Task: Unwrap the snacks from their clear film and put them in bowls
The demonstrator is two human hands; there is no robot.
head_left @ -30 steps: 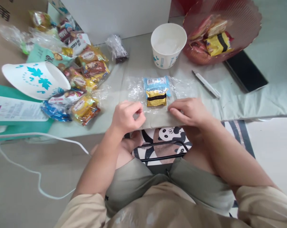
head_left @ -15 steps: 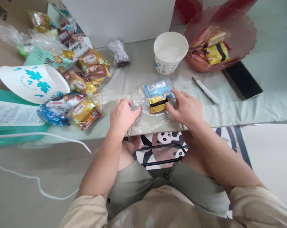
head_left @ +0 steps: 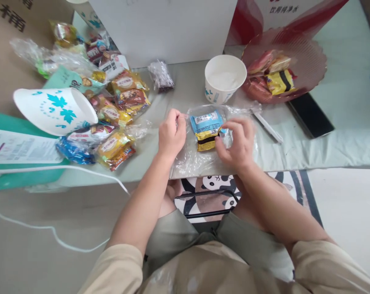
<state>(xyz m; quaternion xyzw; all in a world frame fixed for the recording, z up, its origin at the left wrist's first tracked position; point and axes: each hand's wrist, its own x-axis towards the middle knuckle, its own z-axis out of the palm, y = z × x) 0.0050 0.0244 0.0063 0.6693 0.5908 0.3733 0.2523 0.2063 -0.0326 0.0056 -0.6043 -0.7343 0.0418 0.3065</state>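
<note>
A clear plastic bag (head_left: 193, 157) lies flat at the table's near edge. Inside it sit a blue snack packet (head_left: 207, 121) and a gold and black snack packet (head_left: 207, 140), touching each other. My left hand (head_left: 171, 132) pinches the bag's left side beside the blue packet. My right hand (head_left: 237, 143) grips the bag's right side, its fingers curled right next to the two packets.
A white paper cup (head_left: 224, 83) stands behind the bag, a red dish (head_left: 307, 61) of snacks at its right. A pen (head_left: 269, 127) and a black phone (head_left: 310, 116) lie at the right. A tipped cup (head_left: 54, 110) and several loose snack packets (head_left: 114, 118) lie at the left.
Both hands moved from the bag's near edge up along its sides to the packets. The bag's sides are now lifted and gathered inward.
</note>
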